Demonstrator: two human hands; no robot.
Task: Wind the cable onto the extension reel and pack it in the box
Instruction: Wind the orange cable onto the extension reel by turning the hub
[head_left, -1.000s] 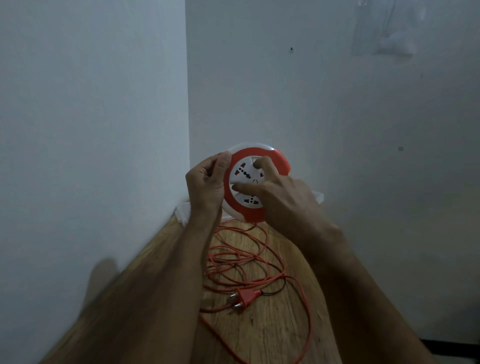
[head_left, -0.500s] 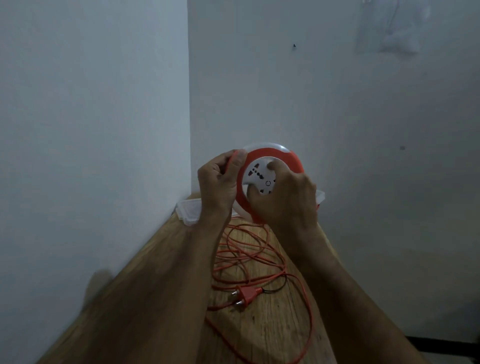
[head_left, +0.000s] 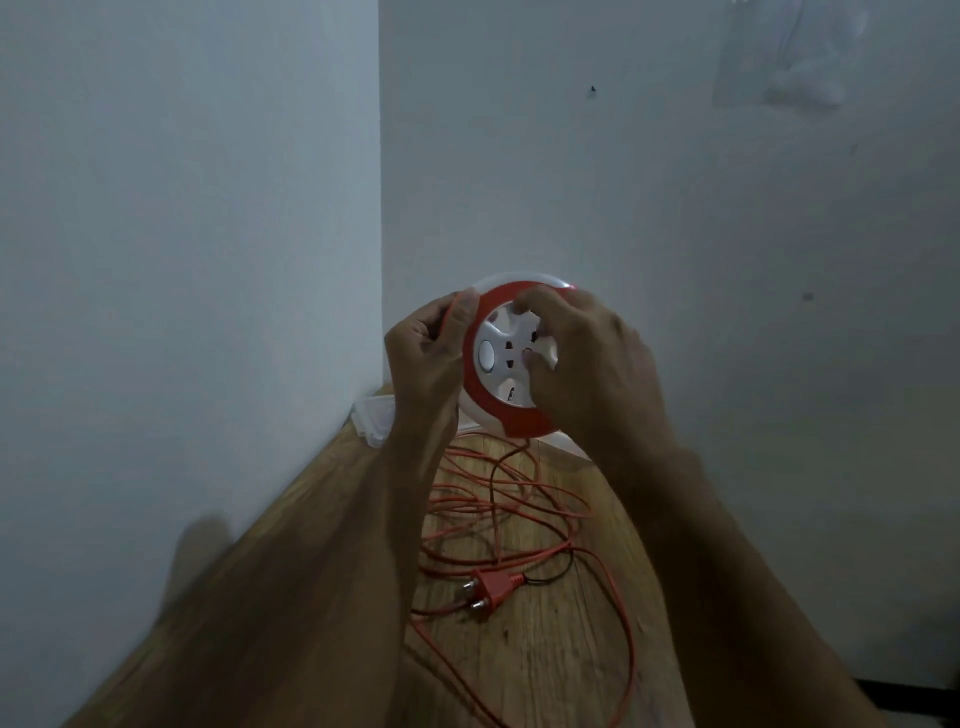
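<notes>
Extension reel (head_left: 511, 364), round, red ring around a white socket face, held up off the bench (head_left: 550, 654) in front of the wall corner, face turned toward the camera. Left hand (head_left: 426, 358): grip closed on the reel's left edge, thumb lying along the red ring, fingers curled round the rim. Right hand (head_left: 587, 364): fingers curled onto the white socket face, fingertips pressed into the centre hub; grip closed on the reel from the right. Orange cable (head_left: 519, 514) drops from the bottom of the reel and lies in loose overlapping loops on the wooden bench below, one long loop running toward the near edge. Orange two-pin plug (head_left: 491, 590) lies flat on the bench among the loops, pins pointing left, not touched by either hand. How much cable is already wound inside the reel cannot be told. Clear plastic box (head_left: 376, 421) sits on the bench at the far end against the wall corner, mostly hidden behind the left hand and the reel; whether it is open cannot be told. Lighting dim.
</notes>
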